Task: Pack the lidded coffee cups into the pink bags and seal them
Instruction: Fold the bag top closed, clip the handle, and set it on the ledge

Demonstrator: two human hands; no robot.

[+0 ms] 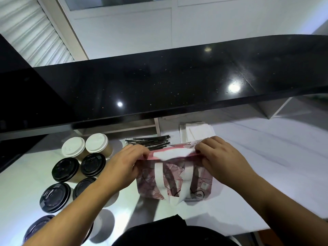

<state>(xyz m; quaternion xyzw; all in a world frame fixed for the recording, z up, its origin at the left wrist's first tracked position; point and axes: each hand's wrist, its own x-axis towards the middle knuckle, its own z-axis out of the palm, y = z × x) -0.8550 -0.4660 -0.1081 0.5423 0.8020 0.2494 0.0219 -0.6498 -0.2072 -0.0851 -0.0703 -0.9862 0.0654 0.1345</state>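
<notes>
On the white counter (pixel 266 166), both hands, left (pixel 122 166) and right (pixel 221 157), pinch the pink bag's (pixel 174 180) folded top edge.

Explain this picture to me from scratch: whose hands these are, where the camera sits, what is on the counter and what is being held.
There is no machine here. A person wears one wide-angle camera on the head, looking forward and down, so both arms come in from the bottom of the frame.

The left hand and the right hand each pinch one end of the top edge of a pink bag with white handles, which stands on the white counter. The edge looks folded over, as if being closed. What is inside is hidden.

To the left stand lidded coffee cups: two with white lids at the back, several with black lids nearer. Behind the bag lie a bundle of black straws and white napkins. Above runs a glossy black shelf.
</notes>
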